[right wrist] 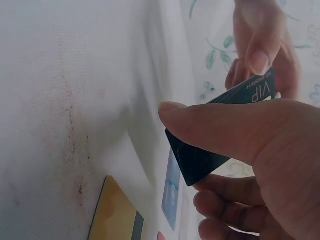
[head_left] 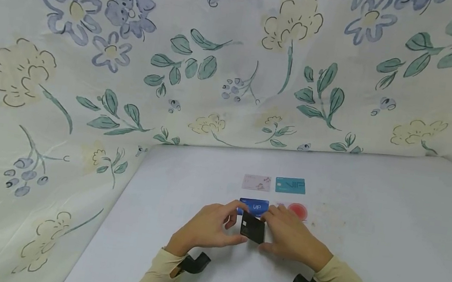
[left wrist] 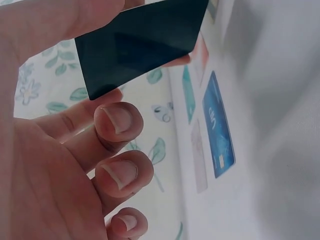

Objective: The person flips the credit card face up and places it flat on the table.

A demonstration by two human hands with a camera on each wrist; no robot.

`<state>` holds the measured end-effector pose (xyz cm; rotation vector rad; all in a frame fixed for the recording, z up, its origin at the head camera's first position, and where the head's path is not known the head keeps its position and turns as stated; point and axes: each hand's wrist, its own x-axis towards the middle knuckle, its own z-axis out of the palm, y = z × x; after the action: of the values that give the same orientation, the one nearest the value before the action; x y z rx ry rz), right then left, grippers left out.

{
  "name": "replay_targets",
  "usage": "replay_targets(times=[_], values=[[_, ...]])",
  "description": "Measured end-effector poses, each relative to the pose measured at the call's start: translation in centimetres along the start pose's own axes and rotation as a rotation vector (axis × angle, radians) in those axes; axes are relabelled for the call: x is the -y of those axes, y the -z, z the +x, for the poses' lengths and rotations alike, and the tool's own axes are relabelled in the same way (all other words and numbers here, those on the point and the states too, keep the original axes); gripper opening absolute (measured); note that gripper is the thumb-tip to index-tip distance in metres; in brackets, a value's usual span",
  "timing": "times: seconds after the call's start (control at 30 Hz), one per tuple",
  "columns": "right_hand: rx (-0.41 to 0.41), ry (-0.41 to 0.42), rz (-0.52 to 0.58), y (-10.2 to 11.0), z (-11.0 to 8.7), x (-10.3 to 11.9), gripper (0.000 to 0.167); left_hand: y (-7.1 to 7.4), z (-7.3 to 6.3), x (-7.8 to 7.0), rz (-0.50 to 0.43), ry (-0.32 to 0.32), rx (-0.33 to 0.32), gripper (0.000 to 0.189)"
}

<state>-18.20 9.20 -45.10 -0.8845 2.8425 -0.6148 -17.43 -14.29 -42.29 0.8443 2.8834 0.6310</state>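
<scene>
A black card [head_left: 253,228] is held tilted above the table between both hands. At its left side my left hand [head_left: 215,225] pinches it between thumb and index finger, the other fingers curled beneath. My right hand [head_left: 292,235] pinches the opposite side, its thumb lying across the card's face in the right wrist view. "VIP" lettering shows on the black card [right wrist: 259,92] there, while the left wrist view shows its plain dark face. Just beyond the hands lies a blue VIP card [head_left: 259,207]. Beside it, a card with a red circle [head_left: 297,211] is partly hidden by the right hand.
Behind the blue card lie a pale pink card [head_left: 256,182] and a teal VIP card [head_left: 290,185]. A gold card [right wrist: 115,212] rests on the white table [head_left: 387,219] in the right wrist view. Flowered cloth [head_left: 237,56] hangs along the table's far and left edges.
</scene>
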Motion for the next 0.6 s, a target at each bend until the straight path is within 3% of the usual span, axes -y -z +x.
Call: replay_targets(times=[0.2,0.6], values=[[-0.017,0.017,-0.021,0.1,-0.13,0.03,0.06,0.06,-0.14,0.08,0.02,0.037,0.016,0.055],[-0.024,0.029,-0.059,0.27,-0.12,-0.06,0.059,0.01,-0.31,0.42,0.071,0.045,0.027,0.055]])
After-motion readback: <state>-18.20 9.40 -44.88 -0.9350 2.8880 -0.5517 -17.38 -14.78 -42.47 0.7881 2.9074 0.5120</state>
